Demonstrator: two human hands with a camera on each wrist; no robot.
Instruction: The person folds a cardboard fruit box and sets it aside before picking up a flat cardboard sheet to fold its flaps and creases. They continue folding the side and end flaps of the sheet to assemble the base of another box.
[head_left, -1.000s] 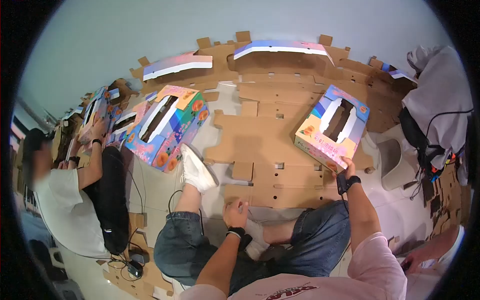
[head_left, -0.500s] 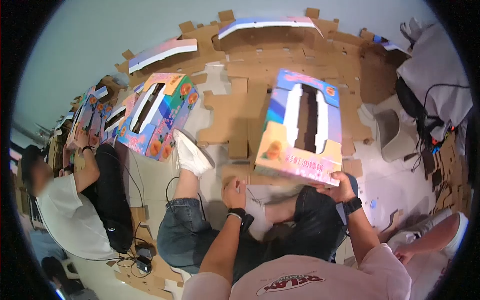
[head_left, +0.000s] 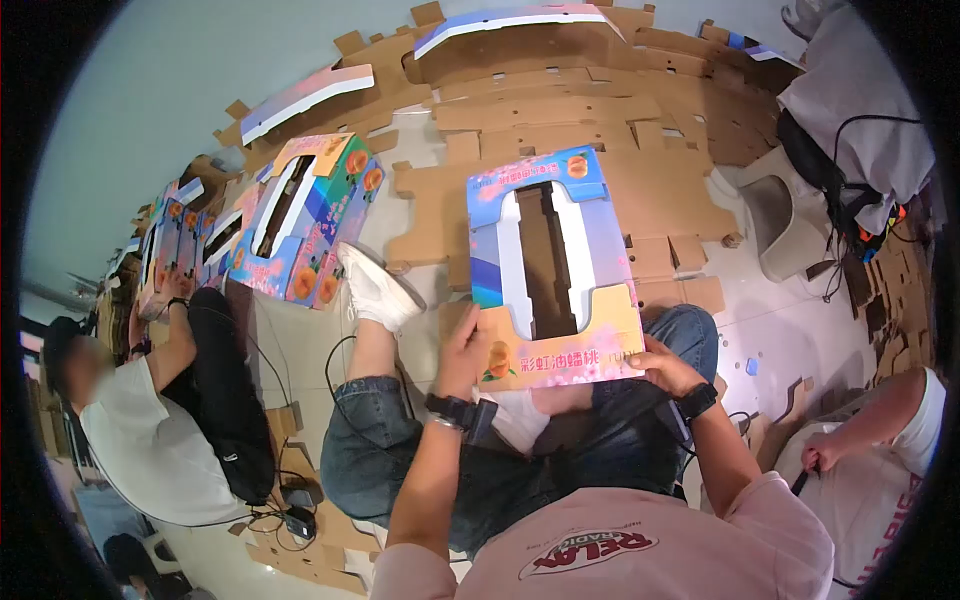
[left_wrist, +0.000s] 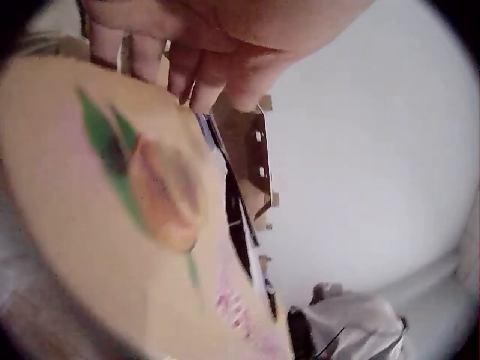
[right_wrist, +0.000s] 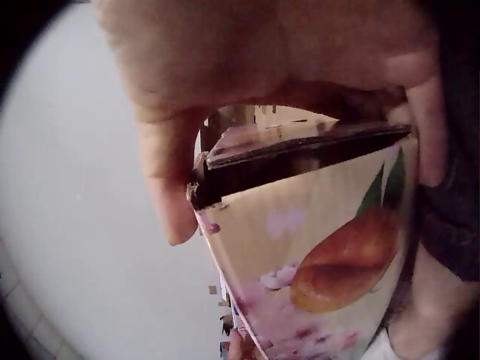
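A printed cardboard fruit carton (head_left: 603, 240) with a long slot in its top is held up over the person's lap. The right hand (head_left: 668, 368) grips its near right corner; in the right wrist view the thumb (right_wrist: 171, 199) lies on one side of the carton edge and fingers on the other. A dark gap shows along that edge of the carton (right_wrist: 300, 255). At the near left corner, the left hand (head_left: 458, 358) touches the carton's side with fairly straight fingers. In the left wrist view those fingers (left_wrist: 146, 56) reach past the peach-printed panel (left_wrist: 112, 225).
Flattened cardboard (head_left: 440, 215) covers the floor ahead. Another printed carton (head_left: 300, 215) stands left, near a white shoe (head_left: 375, 290). A seated person (head_left: 150, 430) handles cartons at far left. A light plastic stool (head_left: 785, 220) and cloth (head_left: 850, 90) are on the right.
The carton has come off the cardboard on the right, towards the body and left, carried by the right hand. The left hand has risen from near the foot to the carton's left side.
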